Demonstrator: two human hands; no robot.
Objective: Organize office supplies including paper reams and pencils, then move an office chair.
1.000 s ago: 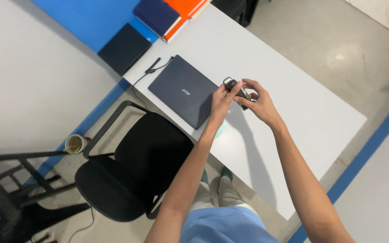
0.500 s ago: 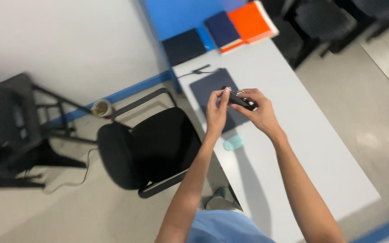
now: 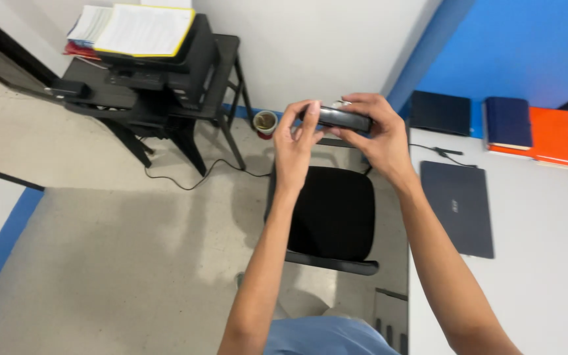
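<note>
Hands meet above the black office chair [image 3: 329, 210], well apart from the white table [image 3: 534, 276] and the closed laptop [image 3: 458, 205]. Right hand [image 3: 379, 135] wraps its fingers around a small dark device [image 3: 340, 118], gripping the long sides. Left hand [image 3: 295, 141] pinches the device's near end with narrow fingertips. It looks rigid, light and smooth, perhaps slippery, so holding by the edges seems safest.
</note>
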